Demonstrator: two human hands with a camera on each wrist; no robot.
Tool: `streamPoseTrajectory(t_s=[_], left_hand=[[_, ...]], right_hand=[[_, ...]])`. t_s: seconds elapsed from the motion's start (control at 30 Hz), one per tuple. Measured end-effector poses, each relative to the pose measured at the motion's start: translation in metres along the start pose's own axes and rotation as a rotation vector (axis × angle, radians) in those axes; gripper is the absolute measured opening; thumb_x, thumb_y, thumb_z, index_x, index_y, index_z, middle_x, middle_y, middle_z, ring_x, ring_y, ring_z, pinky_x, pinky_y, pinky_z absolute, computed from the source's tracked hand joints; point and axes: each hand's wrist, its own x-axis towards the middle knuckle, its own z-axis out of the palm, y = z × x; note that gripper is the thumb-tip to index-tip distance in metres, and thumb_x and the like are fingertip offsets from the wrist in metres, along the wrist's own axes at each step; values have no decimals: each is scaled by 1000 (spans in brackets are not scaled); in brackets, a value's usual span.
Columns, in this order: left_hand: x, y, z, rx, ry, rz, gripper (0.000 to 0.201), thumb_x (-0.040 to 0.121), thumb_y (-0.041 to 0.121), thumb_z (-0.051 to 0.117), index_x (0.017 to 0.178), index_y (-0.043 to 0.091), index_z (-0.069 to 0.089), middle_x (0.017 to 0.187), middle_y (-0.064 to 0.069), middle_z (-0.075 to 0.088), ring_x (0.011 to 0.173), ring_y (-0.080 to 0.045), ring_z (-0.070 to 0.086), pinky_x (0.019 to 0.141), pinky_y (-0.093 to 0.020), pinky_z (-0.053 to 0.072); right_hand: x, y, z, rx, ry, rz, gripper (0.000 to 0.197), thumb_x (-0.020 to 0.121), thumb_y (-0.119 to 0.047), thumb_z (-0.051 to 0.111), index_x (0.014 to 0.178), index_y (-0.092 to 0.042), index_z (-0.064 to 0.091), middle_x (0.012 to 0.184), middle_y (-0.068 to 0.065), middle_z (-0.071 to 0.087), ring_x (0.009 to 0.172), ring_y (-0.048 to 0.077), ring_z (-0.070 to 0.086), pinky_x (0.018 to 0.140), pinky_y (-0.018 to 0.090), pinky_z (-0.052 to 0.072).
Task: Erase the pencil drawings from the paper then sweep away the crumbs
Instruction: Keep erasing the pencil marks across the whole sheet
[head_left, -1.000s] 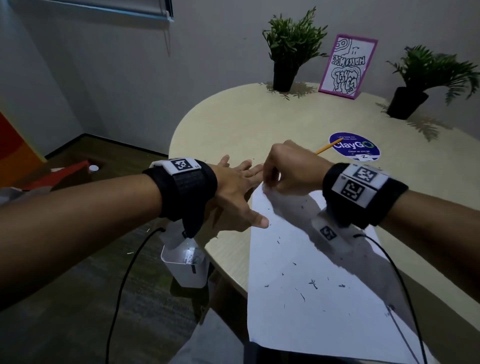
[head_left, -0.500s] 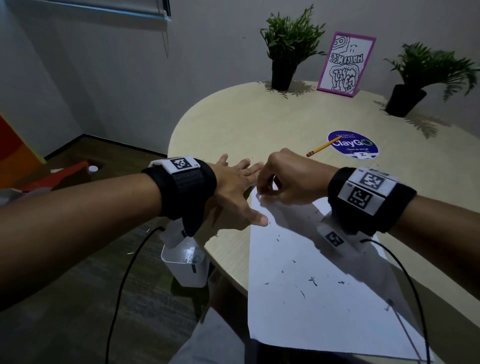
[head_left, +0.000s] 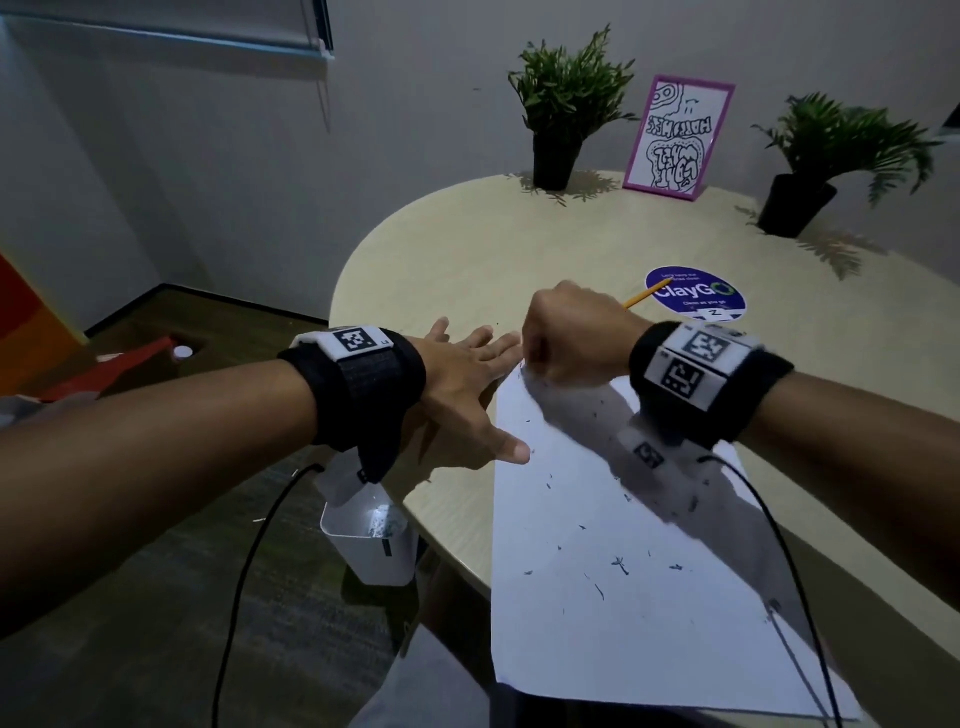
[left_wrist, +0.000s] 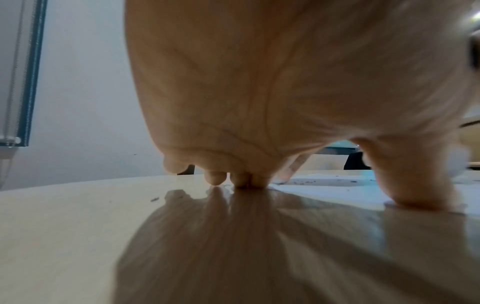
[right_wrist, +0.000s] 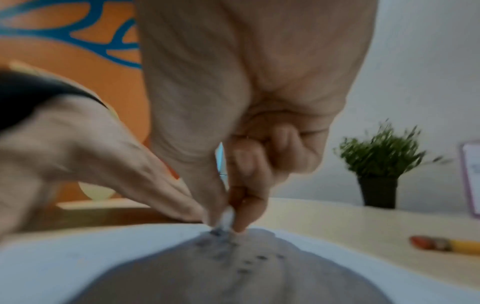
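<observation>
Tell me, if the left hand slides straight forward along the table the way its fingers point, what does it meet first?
Probably the right hand, which pinches a small eraser at the paper corner just ahead of the left hand fingertips. They look almost touching, though depth is uncertain.

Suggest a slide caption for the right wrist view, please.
Right hand pinches a small eraser against the paper amid dark crumbs.
</observation>
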Motion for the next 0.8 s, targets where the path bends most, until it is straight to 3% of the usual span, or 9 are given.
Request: streamPoseTrajectory(t_s=[0.1,0.2,0.23,0.33,0.4,0.5,0.6,0.73,0.8], left_hand=[[0,1,0,-2,-8,-5,125,68,94,43,155,30,-20,162,10,-26,149,-15,-24,116,-62,-16],[-2,-1,-1,-32,9,56,106,72,89,47,156,35,13,165,11,-16,150,-18,-22,114,-66,-15],[-2,-1,-1,-34,14,64,102,74,88,48,155,35,17,165,11,-15,151,-19,-21,114,-66,-14],[-1,0,-1,3,-1,13,120,70,93,43,156,31,-15,163,10,-25,150,-17,-23,116,-63,-15],[-1,1,1,11,-16,-19,126,69,93,42,154,27,-24,161,10,-28,149,-15,-24,117,-61,-16],[-3,2,-1,-9,-10,2,120,72,91,46,156,30,-16,163,10,-24,150,-16,-23,116,-62,-15],[-4,2,-4,-26,-2,51,101,77,84,49,158,35,12,165,10,-16,151,-20,-21,115,-66,-14],[-2,2,-2,6,-13,6,120,73,90,45,155,30,-19,163,8,-24,150,-18,-23,116,-63,-14],[-2,3,-1,-7,-8,9,118,72,90,46,156,32,-15,163,10,-23,150,-18,-23,116,-64,-14]], right_hand=[[0,3,5,23,49,-24,7,79,-19,73,77,-16,79,73,-2,72,72,17,63,67,39,59],[-18,-23,8,126,-61,-161,9,78,-17,72,70,-16,76,63,-20,63,61,0,56,64,28,52],[-19,-24,8,135,-88,-168,9,78,-18,73,70,-16,76,63,-22,63,61,-2,56,64,26,50],[-2,-2,3,62,-2,-69,13,77,-25,69,71,-16,76,66,-5,70,66,11,62,66,34,57],[5,12,0,28,32,42,12,80,-25,73,73,-16,77,67,-2,68,72,21,64,65,36,57],[-2,-6,5,-1,24,-26,15,77,-17,69,62,-16,68,59,0,60,67,28,61,57,32,49],[-13,-24,11,63,-50,-144,9,76,-16,69,68,-16,75,69,1,70,71,22,63,65,38,56],[0,-4,7,-16,26,-45,8,79,-20,70,78,-19,77,79,3,71,79,25,65,65,36,56],[-4,-4,13,-5,45,-71,8,79,-19,68,75,-19,75,75,0,69,73,23,65,62,36,56]])
